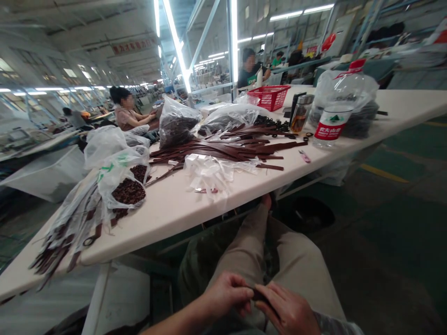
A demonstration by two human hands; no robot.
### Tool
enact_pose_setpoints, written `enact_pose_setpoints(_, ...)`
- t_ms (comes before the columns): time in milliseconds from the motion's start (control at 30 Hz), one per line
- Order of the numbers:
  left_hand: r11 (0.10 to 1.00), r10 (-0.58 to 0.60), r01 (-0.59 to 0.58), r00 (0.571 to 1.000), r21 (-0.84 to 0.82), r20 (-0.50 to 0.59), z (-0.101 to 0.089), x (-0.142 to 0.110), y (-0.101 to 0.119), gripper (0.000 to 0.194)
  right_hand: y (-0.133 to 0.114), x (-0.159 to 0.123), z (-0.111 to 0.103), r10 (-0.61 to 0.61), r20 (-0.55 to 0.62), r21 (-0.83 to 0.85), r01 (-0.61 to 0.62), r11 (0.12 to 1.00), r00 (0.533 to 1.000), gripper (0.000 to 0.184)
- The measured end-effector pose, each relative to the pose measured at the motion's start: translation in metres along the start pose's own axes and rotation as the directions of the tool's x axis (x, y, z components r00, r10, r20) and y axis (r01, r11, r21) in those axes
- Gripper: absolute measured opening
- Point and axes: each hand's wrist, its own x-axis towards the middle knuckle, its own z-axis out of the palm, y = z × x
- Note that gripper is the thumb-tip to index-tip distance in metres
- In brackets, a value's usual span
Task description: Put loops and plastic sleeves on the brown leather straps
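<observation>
Over my lap, my left hand (230, 294) and my right hand (289, 308) are close together, with fingers and thumbs pinched. Between them shows a short piece of a dark brown strip (257, 294); both hands grip it, and the rest of it is hidden by my fingers. Many similar long brown strips (223, 151) lie in a loose pile on the white table (174, 218) in front of me. A clear plastic bag of small brown pieces (128, 191) stands to the left, beside more strips wrapped in clear plastic (66, 232).
Crumpled clear plastic (209, 172) lies near the table's front edge, with pink-handled snips (304, 156) to its right. A large water bottle (333, 121), a glass flask (301, 114) and a red basket (269, 97) stand farther back. Co-workers (131, 111) sit beyond the table.
</observation>
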Motion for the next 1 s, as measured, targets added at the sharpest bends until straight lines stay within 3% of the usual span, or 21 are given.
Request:
enact_pose_setpoints(167, 0.998, -0.031, 0.029, 0.999, -0.053, -0.034, 0.001, 0.0, -0.003, 0.038, -0.001, -0.005, 0.007, -0.032, -0.098, -0.069, 0.025, 0.997, 0.995, 0.027)
enact_pose_setpoints(300, 0.998, -0.039, 0.037, 0.999, -0.052, -0.033, 0.001, 0.001, -0.004, 0.037, -0.003, -0.008, 0.011, -0.016, -0.085, -0.071, 0.01, 0.997, 0.996, 0.028)
enact_pose_setpoints(400, 0.999, -0.038, 0.038, 0.999, 0.017, -0.005, 0.0, 0.001, -0.003, 0.039, -0.003, -0.011, 0.013, -0.014, -0.056, -0.066, 0.011, 0.998, 0.998, 0.027)
enact_pose_setpoints(467, 0.99, 0.022, -0.018, 0.999, 0.141, -0.031, -0.002, -0.001, 0.0, 0.039, -0.002, -0.013, 0.014, -0.019, -0.055, -0.061, 0.015, 0.998, 0.998, 0.026)
enact_pose_setpoints(533, 0.932, 0.148, -0.126, 0.988, 0.34, -0.037, -0.003, -0.004, 0.007, 0.037, -0.002, -0.013, 0.014, -0.014, -0.059, -0.036, 0.012, 0.999, 0.998, 0.026)
enact_pose_setpoints(600, 0.795, 0.251, -0.247, 0.965, 0.554, 0.07, -0.006, -0.008, 0.017, 0.031, -0.002, -0.012, 0.013, -0.004, -0.061, -0.01, 0.004, 1.0, 0.998, 0.027)
enact_pose_setpoints(700, 0.62, 0.261, -0.35, 0.936, 0.703, 0.236, -0.011, -0.009, 0.026, 0.026, -0.003, -0.01, 0.012, -0.004, -0.073, -0.009, 0.004, 1.0, 0.997, 0.028)
enact_pose_setpoints(900, 0.578, 0.26, -0.336, 0.94, 0.743, 0.223, -0.012, 0.0, 0.016, 0.029, -0.007, -0.006, 0.01, -0.007, -0.076, -0.01, 0.006, 1.0, 0.997, 0.03)
enact_pose_setpoints(1000, 0.561, 0.293, -0.364, 0.927, 0.743, 0.232, -0.012, -0.002, 0.027, 0.028, -0.006, -0.005, 0.007, 0.029, -0.052, 0.031, -0.027, 0.999, 0.998, 0.029)
